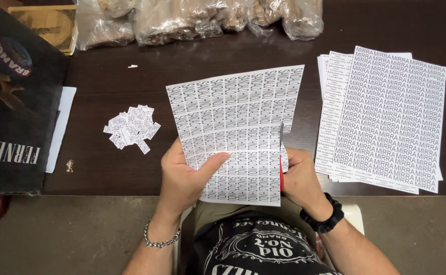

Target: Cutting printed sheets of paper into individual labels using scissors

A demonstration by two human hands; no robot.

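Observation:
My left hand (182, 175) pinches the lower left part of a white printed sheet (238, 112) covered in rows of small labels, thumb on top. My right hand (302, 178) grips red-handled scissors (281, 153). Their blades point away from me and cut up along the sheet's right side. A narrow strip of the sheet hangs to the right of the blades. The sheet is held tilted above the front edge of a dark wooden table (223, 56).
A small pile of cut paper labels (132, 127) lies left of the sheet. A stack of printed sheets (386, 117) sits at the right. Several clear bags (197, 18) line the table's back. A dark cloth bag (14, 102) covers the left end.

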